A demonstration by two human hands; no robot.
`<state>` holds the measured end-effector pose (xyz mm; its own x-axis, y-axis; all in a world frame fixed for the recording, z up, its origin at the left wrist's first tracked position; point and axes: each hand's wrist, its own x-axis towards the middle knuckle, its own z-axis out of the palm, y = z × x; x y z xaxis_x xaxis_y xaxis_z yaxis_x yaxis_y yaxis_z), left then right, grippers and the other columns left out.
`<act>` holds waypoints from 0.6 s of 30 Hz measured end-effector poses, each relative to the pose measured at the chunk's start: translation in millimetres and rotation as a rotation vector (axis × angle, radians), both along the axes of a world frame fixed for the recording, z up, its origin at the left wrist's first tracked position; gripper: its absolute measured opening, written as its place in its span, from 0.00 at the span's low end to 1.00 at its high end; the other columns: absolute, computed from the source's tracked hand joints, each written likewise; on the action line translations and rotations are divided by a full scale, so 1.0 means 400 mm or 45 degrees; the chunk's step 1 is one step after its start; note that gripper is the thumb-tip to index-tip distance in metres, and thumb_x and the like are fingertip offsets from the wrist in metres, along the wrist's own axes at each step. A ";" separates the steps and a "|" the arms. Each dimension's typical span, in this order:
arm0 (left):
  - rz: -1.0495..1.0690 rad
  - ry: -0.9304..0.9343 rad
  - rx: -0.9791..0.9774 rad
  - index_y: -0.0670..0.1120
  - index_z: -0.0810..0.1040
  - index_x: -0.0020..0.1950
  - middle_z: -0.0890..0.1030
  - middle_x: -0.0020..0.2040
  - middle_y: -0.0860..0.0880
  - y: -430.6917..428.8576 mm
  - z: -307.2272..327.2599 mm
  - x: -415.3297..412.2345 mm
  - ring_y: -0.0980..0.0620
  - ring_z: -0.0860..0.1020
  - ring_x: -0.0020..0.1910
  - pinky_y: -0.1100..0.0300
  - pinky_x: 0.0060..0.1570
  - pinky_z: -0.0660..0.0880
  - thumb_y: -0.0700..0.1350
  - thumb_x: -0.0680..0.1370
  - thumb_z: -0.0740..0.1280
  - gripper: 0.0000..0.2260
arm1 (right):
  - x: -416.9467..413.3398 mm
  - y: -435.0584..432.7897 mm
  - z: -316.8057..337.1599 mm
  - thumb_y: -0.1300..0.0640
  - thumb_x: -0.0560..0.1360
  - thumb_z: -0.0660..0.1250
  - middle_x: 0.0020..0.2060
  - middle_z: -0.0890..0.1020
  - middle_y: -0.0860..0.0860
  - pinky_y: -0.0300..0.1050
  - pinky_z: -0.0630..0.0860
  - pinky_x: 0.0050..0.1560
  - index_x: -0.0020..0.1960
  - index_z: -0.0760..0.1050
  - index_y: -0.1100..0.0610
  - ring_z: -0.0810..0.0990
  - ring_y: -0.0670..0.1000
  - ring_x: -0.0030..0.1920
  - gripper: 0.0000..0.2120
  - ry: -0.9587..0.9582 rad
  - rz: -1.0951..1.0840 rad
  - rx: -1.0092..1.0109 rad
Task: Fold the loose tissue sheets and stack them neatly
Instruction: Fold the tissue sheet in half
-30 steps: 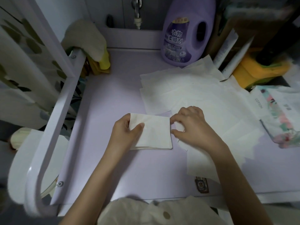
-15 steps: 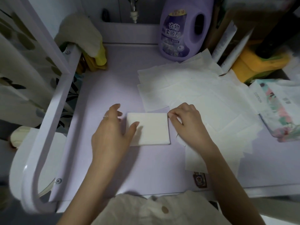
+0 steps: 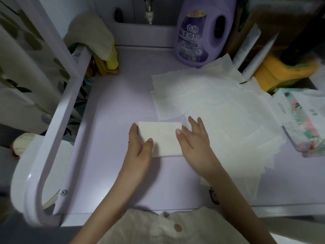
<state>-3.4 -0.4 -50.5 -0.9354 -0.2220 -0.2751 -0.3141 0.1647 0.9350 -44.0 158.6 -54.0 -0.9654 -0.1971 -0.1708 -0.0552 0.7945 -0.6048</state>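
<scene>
Plainly, the folded tissue (image 3: 161, 138) lies flat on the lavender desk (image 3: 114, 120), in front of the person and just left of the spread of loose sheets (image 3: 219, 103), which overlap one another towards the softener bottle (image 3: 202, 32) and the patterned tissue pack (image 3: 304, 120). The left hand (image 3: 139, 147) lies along the tissue's left edge with its fingers (image 3: 133, 131) straight and together and the thumb resting on the paper. The right hand (image 3: 193, 141) flanks the right edge, its fingers (image 3: 192, 124) straight and slightly spread over the nearest loose sheet, thumb touching the folded square. Neither hand grips anything; both are flat and relaxed.

Bracketing the square from both sides looks like a way to true its edges and press the creases (soft paper tends to spring open). Setting it apart from the unfolded heap probably marks where the stack will grow. Most sheets appear unfolded, so the task seems near its beginning. The right hand is well placed to draw the next sheet across.
</scene>
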 end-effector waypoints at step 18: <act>-0.230 0.370 -0.283 0.49 0.55 0.76 0.59 0.71 0.58 0.038 0.087 -0.082 0.66 0.60 0.65 0.81 0.59 0.57 0.44 0.80 0.61 0.26 | -0.105 0.165 0.129 0.67 0.77 0.61 0.60 0.77 0.51 0.27 0.65 0.63 0.61 0.77 0.58 0.70 0.40 0.64 0.15 0.915 -0.714 -0.400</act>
<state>-36.3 14.8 -15.7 -0.9965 -0.0713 0.0429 0.0108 0.4014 0.9158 -86.0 224.5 -2.4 -0.7866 0.3887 0.4799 -0.1570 0.6256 -0.7642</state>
